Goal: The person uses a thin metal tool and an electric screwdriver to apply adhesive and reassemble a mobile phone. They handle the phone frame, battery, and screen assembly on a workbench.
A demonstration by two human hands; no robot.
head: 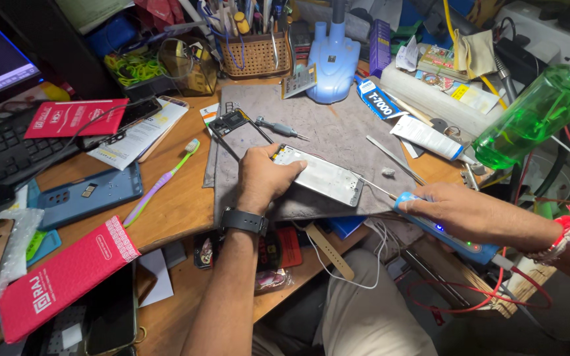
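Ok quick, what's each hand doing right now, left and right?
Left hand: closed over the end of the opened phone body, pressing it onto the grey mat.
Right hand: closed around the blue electric screwdriver, tip at the phone's corner.

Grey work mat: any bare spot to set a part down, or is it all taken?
Bare grey mat lies between the small screwdriver, the blue stand and the metal spudger. Bare wood sits right of the toothbrush. The left hand pins the phone chassis; the right hand works its corner. The back edge is crowded.
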